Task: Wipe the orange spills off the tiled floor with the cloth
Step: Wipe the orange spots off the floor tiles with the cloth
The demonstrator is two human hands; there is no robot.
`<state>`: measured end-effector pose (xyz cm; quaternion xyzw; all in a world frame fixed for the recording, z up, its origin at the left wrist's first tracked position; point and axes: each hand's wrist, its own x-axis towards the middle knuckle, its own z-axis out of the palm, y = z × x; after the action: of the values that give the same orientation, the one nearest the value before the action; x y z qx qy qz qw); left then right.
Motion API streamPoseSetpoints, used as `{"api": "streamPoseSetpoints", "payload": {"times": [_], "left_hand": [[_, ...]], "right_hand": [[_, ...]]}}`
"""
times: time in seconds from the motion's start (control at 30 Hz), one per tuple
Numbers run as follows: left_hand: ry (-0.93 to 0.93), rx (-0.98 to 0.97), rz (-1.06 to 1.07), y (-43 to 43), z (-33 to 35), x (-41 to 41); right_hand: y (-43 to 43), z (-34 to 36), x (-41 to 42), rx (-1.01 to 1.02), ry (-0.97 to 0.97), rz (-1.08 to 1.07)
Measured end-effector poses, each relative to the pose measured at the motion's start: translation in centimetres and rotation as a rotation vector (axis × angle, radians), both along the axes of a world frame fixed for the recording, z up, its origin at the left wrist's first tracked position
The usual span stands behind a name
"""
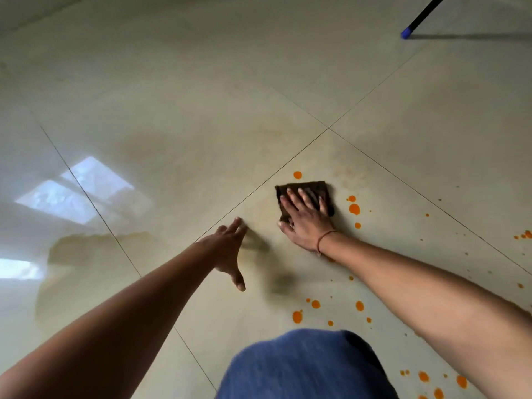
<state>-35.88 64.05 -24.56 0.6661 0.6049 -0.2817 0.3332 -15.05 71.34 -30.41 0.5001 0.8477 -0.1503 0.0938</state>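
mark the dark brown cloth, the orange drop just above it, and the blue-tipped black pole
dark brown folded cloth (pixel 309 186): head view, far edge beyond the fingers.
round orange drop (pixel 297 175): head view, its centre.
blue-tipped black pole (pixel 406 32): head view, blue tip on the floor.

Soft daylight; window glare on glossy floor at left. Faint blurred shadows under both hands. Grout lines bow near frame edges; overall slightly soft.

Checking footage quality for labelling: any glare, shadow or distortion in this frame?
Head view: bright window glare on the glossy tiled floor at left; soft shadow under the left hand; wide-angle bending of the grout lines; the cloth under the right hand and the orange spills stay readable.
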Motion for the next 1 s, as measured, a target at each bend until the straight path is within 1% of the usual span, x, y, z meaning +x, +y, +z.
{"api": "streamPoseSetpoints", "payload": {"times": [0.07,0.17,0.23,0.3,0.37,0.4,0.47,0.53,0.6,0.63,0.7,0.73,0.77,0.8,0.87,0.9,0.93,0.97,1.0], "left_hand": [[-0.005,0.034,0.036,-0.1,-0.2,0.1],[-0.019,0.206,0.037,0.7,-1.0,0.5],[-0.059,0.246,0.064,2.4,-1.1,1.0],[-0.097,0.228,0.101,4.4,-1.4,1.5],[-0.08,0.239,0.078,5.8,-2.2,1.7],[-0.063,0.251,0.062,6.3,-2.9,1.8],[-0.051,0.257,0.052,6.3,-3.4,1.7],[-0.049,0.253,0.047,6.3,-3.4,1.8],[-0.041,0.249,0.048,6.4,-3.1,1.9],[-0.044,0.247,0.051,6.4,-3.0,2.0],[-0.049,0.242,0.055,6.4,-3.1,2.0],[-0.05,0.239,0.06,6.3,-3.1,1.9],[-0.052,0.231,0.064,6.3,-3.1,1.9],[-0.056,0.228,0.062,6.3,-2.9,2.1],[-0.051,0.227,0.063,6.3,-2.7,2.0],[-0.052,0.225,0.065,6.3,-2.4,2.1],[-0.043,0.225,0.06,6.3,-2.1,2.2],[-0.031,0.229,0.052,6.4,-1.9,2.3],[-0.015,0.23,0.048,6.5,-1.6,2.4]], "right_hand": [[-0.7,0.3,-0.6,-0.014,0.033,-0.035],[-4.9,-0.6,1.2,0.019,0.01,0.089],[-3.6,-1.1,1.9,0.046,-0.013,0.1],[1.2,-0.9,0.2,0.056,-0.003,-0.027],[5.7,-0.9,-1.5,0.052,0.021,-0.173],[6.8,-1.2,-2.0,0.07,0.031,-0.203],[5.2,-1.4,-1.6,0.106,0.06,-0.168],[1.0,-1.8,0.0,0.125,0.087,-0.049],[0.9,-2.0,1.4,0.109,0.07,0.012],[2.6,-1.6,1.2,0.094,0.059,-0.021],[7.0,-1.2,-0.3,0.094,0.025,-0.188],[8.2,-0.9,-1.3,0.081,0.017,-0.253],[7.9,-0.6,-2.0,0.079,0.027,-0.268],[6.6,-0.5,-1.8,0.096,0.036,-0.215],[1.1,-1.1,0.2,0.099,0.056,0.011],[-0.9,-1.0,2.2,0.108,0.041,0.085],[-1.1,-1.0,4.2,0.105,0.037,0.098],[0.1,-0.9,5.4,0.102,0.019,0.035],[2.1,-0.7,6.0,0.103,-0.007,-0.086]]}}
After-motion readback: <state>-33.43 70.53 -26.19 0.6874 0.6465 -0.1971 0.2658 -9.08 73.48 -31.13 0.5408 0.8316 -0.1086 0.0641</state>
